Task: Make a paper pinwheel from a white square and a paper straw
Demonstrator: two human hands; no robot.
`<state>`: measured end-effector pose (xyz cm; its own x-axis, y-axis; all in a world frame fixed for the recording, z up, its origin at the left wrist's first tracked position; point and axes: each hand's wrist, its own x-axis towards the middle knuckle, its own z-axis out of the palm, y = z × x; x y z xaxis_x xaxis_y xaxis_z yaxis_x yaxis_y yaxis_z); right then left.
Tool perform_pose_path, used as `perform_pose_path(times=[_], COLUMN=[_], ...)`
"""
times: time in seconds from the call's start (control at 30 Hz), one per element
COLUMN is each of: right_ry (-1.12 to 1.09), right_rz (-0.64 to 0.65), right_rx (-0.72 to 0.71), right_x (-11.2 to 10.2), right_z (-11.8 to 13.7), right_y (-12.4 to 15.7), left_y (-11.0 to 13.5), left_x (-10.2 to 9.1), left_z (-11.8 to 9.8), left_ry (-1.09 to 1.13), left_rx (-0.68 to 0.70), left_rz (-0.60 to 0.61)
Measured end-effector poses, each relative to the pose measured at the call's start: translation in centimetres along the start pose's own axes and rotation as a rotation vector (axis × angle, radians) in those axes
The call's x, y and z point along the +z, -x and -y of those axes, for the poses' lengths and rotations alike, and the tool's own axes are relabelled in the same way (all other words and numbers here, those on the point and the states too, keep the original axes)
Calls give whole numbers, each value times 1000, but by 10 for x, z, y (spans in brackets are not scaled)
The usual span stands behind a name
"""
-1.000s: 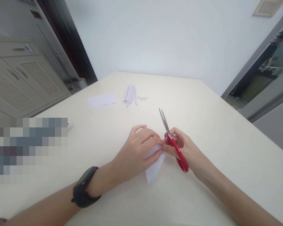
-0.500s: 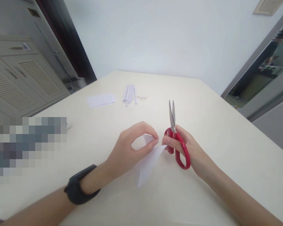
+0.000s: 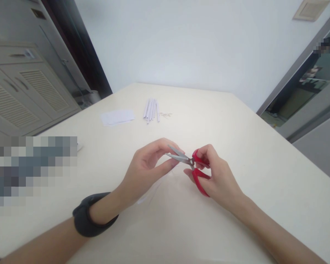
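My right hand (image 3: 222,176) grips a pair of scissors (image 3: 191,161) by the red handles, its fingers in the loops. The blades are slightly parted and point left, overlapping the fingertips of my left hand (image 3: 148,170). With thumb and fingers pinched, my left hand holds a thin sheet of white paper (image 3: 148,196). The paper hangs below that hand, hard to make out against the pale table. Whether the blades touch the paper is unclear. A black band (image 3: 85,214) sits on my left wrist.
Farther back on the table (image 3: 250,135) lie a stack of white paper pieces (image 3: 117,117), a bunch of rolled white paper sticks (image 3: 151,109) and small thin bits (image 3: 165,115). A blurred-out object (image 3: 44,161) is at the left. A wall (image 3: 181,44) stands behind.
The scissors have swung from pointing away to pointing left, with fingers now in their loops. My right hand has let go of the paper's corner; my left hand still pinches the paper.
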<state>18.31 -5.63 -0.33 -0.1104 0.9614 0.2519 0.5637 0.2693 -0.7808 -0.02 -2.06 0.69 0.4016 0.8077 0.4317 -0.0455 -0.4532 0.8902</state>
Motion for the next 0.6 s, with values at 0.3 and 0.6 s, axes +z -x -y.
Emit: perform_pose_path(times=[0.3,0.6], right_ry=[112,184], right_rz=[-87,-121], right_rx=[-61,-59], right_x=[3,6], right_z=[-5,-3], right_y=[5,7], left_y=[-2,-1], left_x=[-2,-4], left_z=[2,7], left_ry=[19,108], left_rx=[-11,-92], left_rz=[-20,-37])
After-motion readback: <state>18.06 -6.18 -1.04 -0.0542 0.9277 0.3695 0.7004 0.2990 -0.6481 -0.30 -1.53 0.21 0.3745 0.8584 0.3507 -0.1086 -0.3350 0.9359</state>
